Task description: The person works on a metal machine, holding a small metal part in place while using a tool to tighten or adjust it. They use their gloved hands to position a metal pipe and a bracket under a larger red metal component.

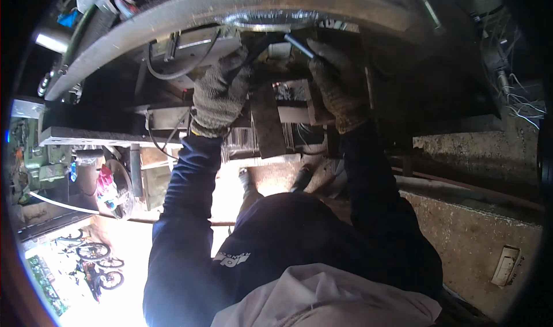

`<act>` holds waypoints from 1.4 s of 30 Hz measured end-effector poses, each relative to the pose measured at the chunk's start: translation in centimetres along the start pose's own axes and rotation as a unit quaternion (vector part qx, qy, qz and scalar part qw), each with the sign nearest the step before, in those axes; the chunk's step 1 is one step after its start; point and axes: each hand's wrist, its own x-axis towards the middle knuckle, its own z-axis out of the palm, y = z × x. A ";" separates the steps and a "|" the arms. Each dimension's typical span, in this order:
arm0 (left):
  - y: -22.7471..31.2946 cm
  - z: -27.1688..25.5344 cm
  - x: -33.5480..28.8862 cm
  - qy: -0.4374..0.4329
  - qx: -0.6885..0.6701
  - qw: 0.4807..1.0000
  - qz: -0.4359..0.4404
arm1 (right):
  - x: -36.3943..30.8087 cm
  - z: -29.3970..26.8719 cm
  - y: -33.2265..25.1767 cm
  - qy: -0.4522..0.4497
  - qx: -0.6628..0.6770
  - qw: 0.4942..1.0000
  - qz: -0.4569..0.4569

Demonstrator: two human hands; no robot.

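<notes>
My left hand (222, 93), in a grey knit work glove, is closed round a dark, narrow piece (264, 43) whose far end points up and to the right. My right hand (341, 88), gloved alike, grips a slim grey metal rod (299, 45) slanting up and to the left. The tips of the two pieces come together in front of me; whether they are one part cannot be made out. Just beyond them is a shiny bright patch (271, 19) on the long grey metal bar (190, 16), which looks curved across the top. A pale block (280, 50) sits between my hands.
A flat metal strip (265, 119) hangs below my hands, with a black cable (184, 70) looping at left. Loose white wires (524, 105) dangle at far right. A round disc (120, 188) stands at left; bicycles (95, 252) are beyond in bright light.
</notes>
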 end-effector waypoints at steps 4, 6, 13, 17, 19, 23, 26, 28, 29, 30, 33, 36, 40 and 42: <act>0.5 -0.7 0.1 0.005 0.044 0.999 0.028 | 0.7 0.0 -0.7 0.000 -0.111 0.993 -0.025; -0.7 -0.4 0.2 0.006 0.077 0.996 0.054 | 0.5 0.0 -2.3 -0.002 -0.054 0.999 0.001; 0.3 0.0 0.2 -0.010 0.025 0.999 -0.024 | 0.6 -0.3 -2.9 0.000 -0.022 0.999 0.028; 1.0 -0.1 0.0 -0.005 0.011 0.999 -0.053 | 0.4 0.4 -2.9 -0.004 0.005 0.999 0.036; 1.0 -0.5 0.0 -0.003 0.040 0.998 -0.049 | 0.3 0.4 -1.2 0.009 0.001 1.000 0.009; 1.1 -0.4 0.3 -0.002 0.053 0.998 -0.025 | 0.4 0.3 -0.1 0.027 -0.046 0.998 -0.035; 0.6 -0.2 -0.2 0.001 0.046 0.998 -0.053 | 0.5 0.1 -0.6 0.013 -0.100 0.994 -0.045; 0.9 -0.4 -0.1 0.002 0.049 0.998 -0.047 | 0.7 0.0 -1.5 0.008 -0.121 0.991 -0.050; 0.9 -0.4 -0.2 -0.001 0.048 0.997 -0.059 | 0.7 0.1 -1.9 0.007 -0.118 0.992 -0.054; 0.9 -0.4 -0.2 -0.004 0.046 0.997 -0.069 | 0.8 0.0 -2.1 0.007 -0.115 0.992 -0.058; 1.1 -0.3 0.0 -0.002 0.045 0.997 -0.066 | 0.7 -0.3 -1.5 0.004 -0.138 0.989 -0.060; 0.8 -0.2 -0.1 0.008 0.060 0.997 -0.045 | 0.7 -0.1 -1.8 0.010 -0.115 0.992 -0.053; 1.0 -0.4 0.0 0.000 0.038 0.998 -0.040 | 0.5 0.0 -1.1 0.016 -0.091 0.995 -0.044; 0.9 -0.3 0.1 0.003 0.048 0.999 -0.014 | 0.4 0.2 -1.0 0.025 -0.066 0.996 -0.056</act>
